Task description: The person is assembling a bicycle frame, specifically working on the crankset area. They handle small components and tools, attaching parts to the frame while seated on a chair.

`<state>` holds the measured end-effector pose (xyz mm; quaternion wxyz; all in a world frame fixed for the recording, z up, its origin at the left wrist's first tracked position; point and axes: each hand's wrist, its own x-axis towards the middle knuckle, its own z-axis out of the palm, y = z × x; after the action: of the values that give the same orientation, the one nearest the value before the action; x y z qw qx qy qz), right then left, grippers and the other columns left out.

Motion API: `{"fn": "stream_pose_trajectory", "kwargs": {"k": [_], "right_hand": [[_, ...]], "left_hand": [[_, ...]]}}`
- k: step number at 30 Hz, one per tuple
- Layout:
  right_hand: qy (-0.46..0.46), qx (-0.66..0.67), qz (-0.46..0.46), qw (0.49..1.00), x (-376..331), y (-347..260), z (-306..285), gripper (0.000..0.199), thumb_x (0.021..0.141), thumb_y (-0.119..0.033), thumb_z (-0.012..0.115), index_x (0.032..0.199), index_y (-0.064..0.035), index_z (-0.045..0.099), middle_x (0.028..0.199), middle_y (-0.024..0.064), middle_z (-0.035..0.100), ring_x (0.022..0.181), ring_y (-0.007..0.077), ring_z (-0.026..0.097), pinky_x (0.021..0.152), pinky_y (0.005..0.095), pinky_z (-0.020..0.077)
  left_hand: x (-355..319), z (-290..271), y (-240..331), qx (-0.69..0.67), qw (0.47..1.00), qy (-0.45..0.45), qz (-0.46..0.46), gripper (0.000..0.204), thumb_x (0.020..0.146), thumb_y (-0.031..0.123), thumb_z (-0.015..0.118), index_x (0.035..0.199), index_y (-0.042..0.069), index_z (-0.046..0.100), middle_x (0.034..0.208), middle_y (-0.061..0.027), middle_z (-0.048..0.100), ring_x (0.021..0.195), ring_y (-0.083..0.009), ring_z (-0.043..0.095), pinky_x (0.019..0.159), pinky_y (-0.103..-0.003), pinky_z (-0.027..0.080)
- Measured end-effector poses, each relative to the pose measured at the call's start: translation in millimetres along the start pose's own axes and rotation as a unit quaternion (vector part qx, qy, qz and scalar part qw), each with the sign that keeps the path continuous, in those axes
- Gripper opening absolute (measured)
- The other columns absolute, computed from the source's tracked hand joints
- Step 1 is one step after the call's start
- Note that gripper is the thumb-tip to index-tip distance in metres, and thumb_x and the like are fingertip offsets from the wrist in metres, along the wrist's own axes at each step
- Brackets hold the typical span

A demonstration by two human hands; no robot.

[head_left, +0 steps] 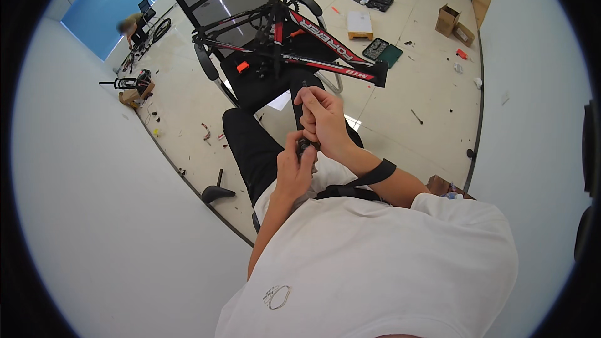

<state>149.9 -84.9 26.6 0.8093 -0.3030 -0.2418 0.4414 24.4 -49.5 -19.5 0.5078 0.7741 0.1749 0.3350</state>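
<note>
Over my lap, my left hand (295, 168) is closed around a small dark metal part (305, 145), its kind mostly hidden by the fingers. Just above and touching it, my right hand (327, 119) is closed, thumb and forefinger pinched on a thin dark piece (304, 84) whose tip sticks up past the fingers. Beyond both hands, a black, red and white bicycle frame (328, 44) lies across the seat and arms of a black office chair (235, 87). A small orange object (243, 67) rests on the seat beside the frame.
Open tool cases (382, 52), a white box (359, 24) and cardboard boxes (447, 20) stand on the floor at right. A bicycle saddle (218, 194) lies by the left wall, a bicycle fork (128, 82) farther back. Another person (130, 27) bends over parts far left.
</note>
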Motion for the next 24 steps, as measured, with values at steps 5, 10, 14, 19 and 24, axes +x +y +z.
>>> {"fn": "stream_pose_trajectory", "kwargs": {"k": [5, 10, 14, 19, 24], "right_hand": [[0.027, -0.029, -0.038, 0.998, 1, 3, -1, 0.026, 0.100, -0.023, 0.051, 0.084, -0.0030, 0.055, 0.049, -0.0062, 0.033, 0.038, 0.0016, 0.025, 0.035, 0.0229, 0.0176], [0.056, -0.075, -0.091, 0.991, 1, 10, -3, 0.026, 0.100, -0.022, 0.051, 0.084, -0.0023, 0.055, 0.049, -0.0067, 0.035, 0.039, 0.0003, 0.027, 0.037, 0.0223, 0.0181], [0.059, -0.089, -0.106, 0.989, -1, 8, -1, 0.026, 0.101, -0.021, 0.051, 0.083, -0.0019, 0.056, 0.050, -0.0070, 0.035, 0.040, -0.0001, 0.027, 0.038, 0.0219, 0.0182], [0.053, -0.085, -0.130, 0.987, -1, 12, -3, 0.026, 0.101, -0.022, 0.049, 0.088, -0.0009, 0.055, 0.054, -0.0061, 0.032, 0.039, 0.0011, 0.023, 0.035, 0.0224, 0.0149], [0.058, -0.074, -0.142, 0.985, -5, 11, 0, 0.026, 0.102, -0.022, 0.048, 0.089, -0.0011, 0.055, 0.054, -0.0061, 0.031, 0.039, 0.0013, 0.022, 0.035, 0.0223, 0.0148]], "left_hand": [[1, -3, -10, -0.004, 0.999, 0.005, 0.035, 0.031, 0.101, 0.025, 0.038, 0.108, -0.002, 0.052, 0.070, -0.0037, 0.059, 0.058, -0.0075, 0.051, 0.053, -0.023, 0.041], [1, -1, 6, 0.044, 0.998, 0.002, 0.051, 0.022, 0.099, 0.017, 0.042, 0.105, -0.002, 0.051, 0.065, -0.0044, 0.055, 0.053, -0.0105, 0.049, 0.051, -0.026, 0.039], [3, -3, 8, 0.046, 0.997, -0.003, 0.064, 0.018, 0.097, 0.013, 0.044, 0.104, -0.003, 0.050, 0.062, -0.0050, 0.053, 0.050, -0.0114, 0.048, 0.049, -0.027, 0.039], [4, -7, 11, 0.028, 0.998, -0.028, 0.055, 0.018, 0.096, 0.013, 0.046, 0.104, -0.003, 0.049, 0.062, -0.0054, 0.054, 0.051, -0.0114, 0.048, 0.050, -0.027, 0.039], [5, -12, 13, 0.014, 0.998, -0.044, 0.052, 0.018, 0.096, 0.013, 0.049, 0.104, -0.003, 0.049, 0.064, -0.0058, 0.055, 0.051, -0.0119, 0.048, 0.051, -0.027, 0.040]]}}
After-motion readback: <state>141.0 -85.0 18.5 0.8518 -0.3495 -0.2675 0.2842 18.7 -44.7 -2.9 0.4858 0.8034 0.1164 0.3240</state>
